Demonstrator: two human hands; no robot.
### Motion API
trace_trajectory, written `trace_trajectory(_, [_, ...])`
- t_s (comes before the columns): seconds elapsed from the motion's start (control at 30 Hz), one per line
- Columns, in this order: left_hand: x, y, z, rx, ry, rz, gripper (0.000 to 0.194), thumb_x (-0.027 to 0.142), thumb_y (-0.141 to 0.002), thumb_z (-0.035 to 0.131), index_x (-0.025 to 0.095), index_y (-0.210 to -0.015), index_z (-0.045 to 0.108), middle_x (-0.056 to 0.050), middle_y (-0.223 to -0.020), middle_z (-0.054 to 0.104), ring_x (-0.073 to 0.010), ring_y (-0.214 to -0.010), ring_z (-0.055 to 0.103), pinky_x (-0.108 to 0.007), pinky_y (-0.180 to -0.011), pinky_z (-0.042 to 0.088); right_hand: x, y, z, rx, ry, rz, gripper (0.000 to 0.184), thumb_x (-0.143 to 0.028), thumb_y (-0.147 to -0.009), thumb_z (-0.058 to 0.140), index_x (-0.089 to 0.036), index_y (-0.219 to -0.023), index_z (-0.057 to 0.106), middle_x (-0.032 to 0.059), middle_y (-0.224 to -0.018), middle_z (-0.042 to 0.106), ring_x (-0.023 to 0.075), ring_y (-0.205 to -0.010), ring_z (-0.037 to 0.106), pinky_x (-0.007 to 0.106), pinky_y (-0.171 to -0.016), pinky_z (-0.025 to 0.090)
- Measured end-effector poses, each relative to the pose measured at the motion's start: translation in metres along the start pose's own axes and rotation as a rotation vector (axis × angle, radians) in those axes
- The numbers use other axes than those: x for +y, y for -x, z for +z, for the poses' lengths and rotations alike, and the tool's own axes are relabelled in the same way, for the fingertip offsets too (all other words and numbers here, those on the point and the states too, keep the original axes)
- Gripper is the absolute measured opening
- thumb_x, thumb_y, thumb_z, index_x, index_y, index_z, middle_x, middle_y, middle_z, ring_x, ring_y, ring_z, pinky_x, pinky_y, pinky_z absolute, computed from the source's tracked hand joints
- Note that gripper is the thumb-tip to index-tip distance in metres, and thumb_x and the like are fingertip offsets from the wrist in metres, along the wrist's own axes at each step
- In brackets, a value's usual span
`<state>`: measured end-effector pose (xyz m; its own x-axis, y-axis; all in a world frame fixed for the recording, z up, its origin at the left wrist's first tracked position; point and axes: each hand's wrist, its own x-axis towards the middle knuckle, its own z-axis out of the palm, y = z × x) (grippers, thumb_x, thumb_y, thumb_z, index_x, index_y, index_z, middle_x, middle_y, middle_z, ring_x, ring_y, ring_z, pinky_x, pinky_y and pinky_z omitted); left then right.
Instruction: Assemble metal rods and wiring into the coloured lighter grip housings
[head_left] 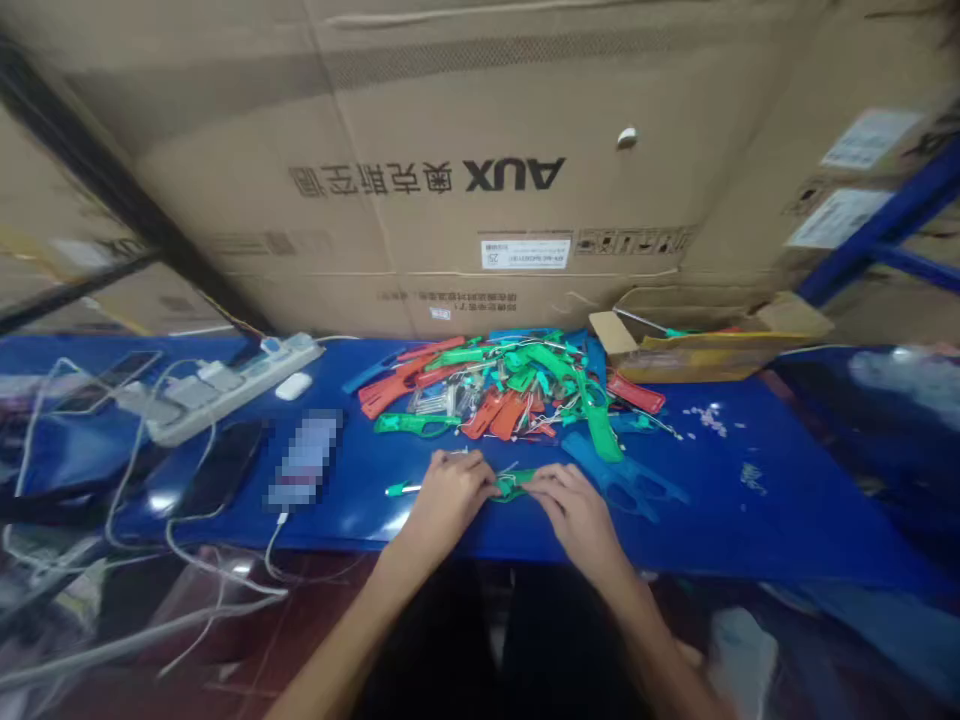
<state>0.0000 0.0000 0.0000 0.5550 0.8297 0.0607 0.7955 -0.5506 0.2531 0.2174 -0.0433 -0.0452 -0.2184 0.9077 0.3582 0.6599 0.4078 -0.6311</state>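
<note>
Near the front edge of the blue table, both hands grip a green plastic stick lighter [513, 486]. My left hand [454, 490] is closed around its left part, and a thin metal rod with a green end [403, 490] sticks out to the left of that hand. My right hand [568, 498] pinches the right part between thumb and fingers. Small inner parts of the lighter are too small to make out. Just beyond the hands lies a pile of green, red and blue plastic lighter shells [604, 432], mixed with metal rods, thin wires and clear small parts.
Blue shells [626, 480] lie right of my right hand. A cut-open carton [694, 358] stands back right, near scattered small pale bits [709, 420]. On the left are a power strip [232, 390], a white earphone case [293, 386], phones and cables. Large cardboard boxes [420, 120] wall the back.
</note>
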Motion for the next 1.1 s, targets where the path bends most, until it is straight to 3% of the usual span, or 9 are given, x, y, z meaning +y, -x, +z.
trace_trajectory(0.47, [0.000,-0.018,-0.018,-0.062,-0.149,0.125,0.019,0.026,-0.098,0.065,0.016,-0.083,0.070,-0.004,-0.089,0.071,-0.0227,-0.083,0.066,-0.038,-0.084,0.034,0.001,-0.002,-0.001,-0.006,-0.045,0.027,0.024,-0.018,-0.099,0.059,-0.029,-0.107,0.079,0.0030,-0.100,0.072,0.0205,-0.089,0.066,0.037,-0.088,0.050])
trace_trajectory(0.7, [-0.002,-0.025,-0.019,-0.055,-0.126,0.190,0.017,0.029,-0.095,0.071,0.017,-0.083,0.065,-0.003,-0.086,0.070,-0.0244,-0.088,0.066,-0.038,-0.084,0.035,0.002,-0.002,0.000,-0.008,-0.059,0.036,0.024,-0.018,-0.099,0.059,-0.029,-0.106,0.079,0.0034,-0.099,0.072,0.0207,-0.089,0.066,0.039,-0.091,0.049])
trace_trajectory(0.93, [-0.006,-0.018,-0.007,0.073,-0.002,0.190,0.018,0.022,-0.092,0.074,0.019,-0.077,0.063,0.002,-0.083,0.066,-0.0179,-0.077,0.063,-0.033,-0.078,0.040,0.000,-0.002,0.001,0.014,-0.043,0.035,0.024,-0.016,-0.099,0.058,-0.028,-0.101,0.079,0.0028,-0.098,0.072,0.0193,-0.090,0.067,0.034,-0.086,0.052])
trace_trajectory(1.1, [-0.001,0.003,0.017,0.253,0.025,0.111,0.011,0.016,-0.098,0.063,0.017,-0.088,0.067,-0.003,-0.085,0.063,-0.0217,-0.082,0.058,-0.034,-0.075,0.041,0.000,-0.002,0.001,0.020,-0.040,0.040,0.024,-0.016,-0.099,0.057,-0.026,-0.100,0.078,0.0041,-0.100,0.072,0.0202,-0.091,0.067,0.034,-0.083,0.053])
